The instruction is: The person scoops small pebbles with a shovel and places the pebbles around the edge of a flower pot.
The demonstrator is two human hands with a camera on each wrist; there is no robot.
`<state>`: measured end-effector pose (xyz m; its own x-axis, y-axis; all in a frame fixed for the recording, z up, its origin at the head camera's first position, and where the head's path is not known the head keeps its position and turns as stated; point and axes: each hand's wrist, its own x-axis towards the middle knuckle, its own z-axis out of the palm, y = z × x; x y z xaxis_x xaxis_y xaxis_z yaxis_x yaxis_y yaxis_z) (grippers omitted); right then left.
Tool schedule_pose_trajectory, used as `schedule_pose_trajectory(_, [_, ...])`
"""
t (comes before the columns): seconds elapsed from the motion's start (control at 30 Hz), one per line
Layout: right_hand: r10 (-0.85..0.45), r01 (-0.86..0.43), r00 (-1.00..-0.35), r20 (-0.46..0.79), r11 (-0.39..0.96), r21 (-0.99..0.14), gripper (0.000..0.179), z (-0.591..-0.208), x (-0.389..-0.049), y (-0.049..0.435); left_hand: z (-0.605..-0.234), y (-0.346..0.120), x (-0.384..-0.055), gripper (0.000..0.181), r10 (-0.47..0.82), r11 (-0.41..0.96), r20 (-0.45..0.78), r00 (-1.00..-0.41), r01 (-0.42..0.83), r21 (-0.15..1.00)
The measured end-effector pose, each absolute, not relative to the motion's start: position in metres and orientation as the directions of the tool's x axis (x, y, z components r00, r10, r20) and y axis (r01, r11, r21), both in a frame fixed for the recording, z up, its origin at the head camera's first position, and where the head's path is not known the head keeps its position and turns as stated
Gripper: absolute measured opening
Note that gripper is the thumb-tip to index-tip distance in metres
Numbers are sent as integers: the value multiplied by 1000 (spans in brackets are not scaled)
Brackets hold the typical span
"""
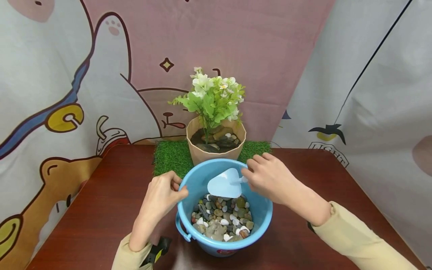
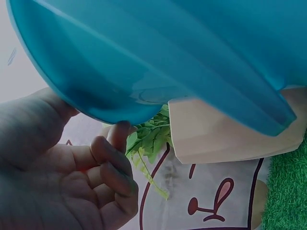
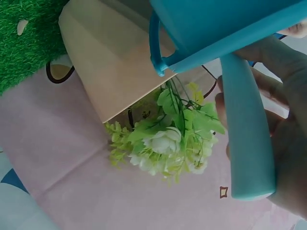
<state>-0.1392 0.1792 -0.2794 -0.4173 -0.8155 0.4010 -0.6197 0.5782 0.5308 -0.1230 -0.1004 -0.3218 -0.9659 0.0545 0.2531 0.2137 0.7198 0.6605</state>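
A blue plastic bucket [image 1: 224, 244] holds a layer of mixed pebbles [image 1: 222, 217] at its bottom. At the left side of its rim, my left hand [image 1: 165, 191] pinches the edge between thumb and fingers; the left wrist view shows the fingertips at the bucket's rim [image 2: 91, 115]. My right hand [image 1: 270, 176] grips the handle [image 3: 247, 129] of a light-blue plastic shovel [image 1: 225, 183]. The shovel's blade is tilted inside the bucket, above the pebbles, and most of its handle is hidden by my fingers in the head view.
Behind the bucket, a beige faceted pot [image 1: 216, 153] with white flowers [image 1: 216, 92] and stones stands on green artificial turf [image 1: 172, 157]. The bucket's carrying handle [image 1: 182, 228] hangs at its left. All stand on a brown table [image 1: 111, 210] before a printed cloth backdrop.
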Motion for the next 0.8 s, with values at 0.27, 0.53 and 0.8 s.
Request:
schedule_pose_trajectory(0.27, [-811, -586, -518, 274, 569, 577, 16, -280, -126, 173, -321, -100, -123, 10, 55, 712, 228, -972, 198, 673])
schedule_pose_trajectory(0.53, [-796, -565, -552, 247, 575, 592, 28, -283, -114, 166, -322, -101, -124, 10, 57, 711, 229, -972, 201, 674])
schedule_pose_trajectory(0.8, [-770, -500, -572, 283, 601, 624, 27, -288, -106, 158, -321, -101, -125, 11, 63, 714, 219, -974, 197, 672])
